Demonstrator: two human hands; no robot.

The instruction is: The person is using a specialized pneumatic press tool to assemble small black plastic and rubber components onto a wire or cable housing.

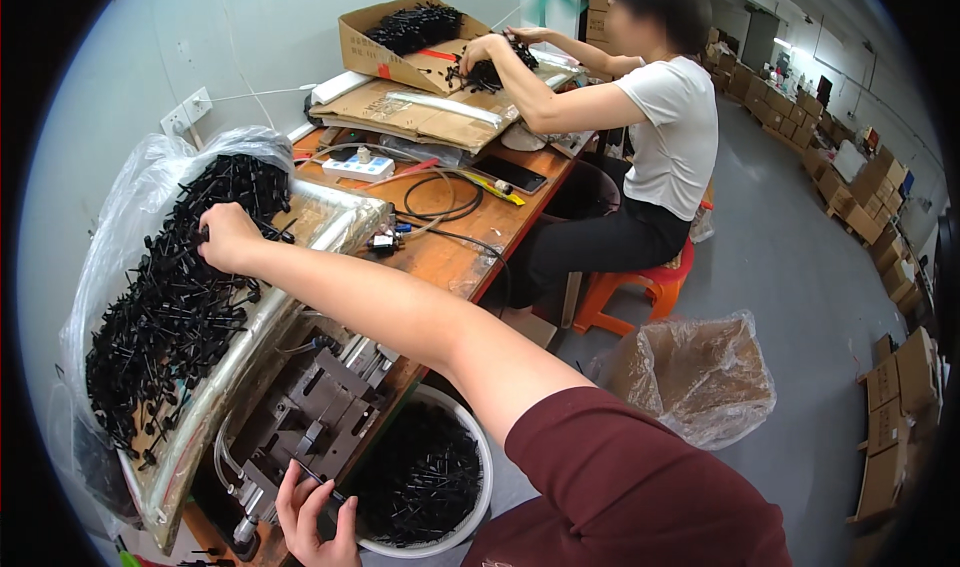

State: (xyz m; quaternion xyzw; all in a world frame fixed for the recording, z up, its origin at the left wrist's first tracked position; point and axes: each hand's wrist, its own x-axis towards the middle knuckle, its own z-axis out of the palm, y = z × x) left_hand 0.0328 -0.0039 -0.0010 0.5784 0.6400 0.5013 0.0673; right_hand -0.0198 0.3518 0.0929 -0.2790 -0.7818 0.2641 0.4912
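The left hand (318, 527) pinches a slender black piece (326, 485) between fingertips; the right hand (230, 239), curled, meets the black pile (170, 312) beneath it, its grip indiscernible.

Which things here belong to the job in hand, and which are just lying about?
Likely in use:
slim black parts piled under the right hand
dark metal fixture near the left hand
round white bucket holding black parts

Seemingly lying about:
flat black rectangular phone
slim yellow object

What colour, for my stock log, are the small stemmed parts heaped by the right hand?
The small stemmed parts are black, clearest in the head view.
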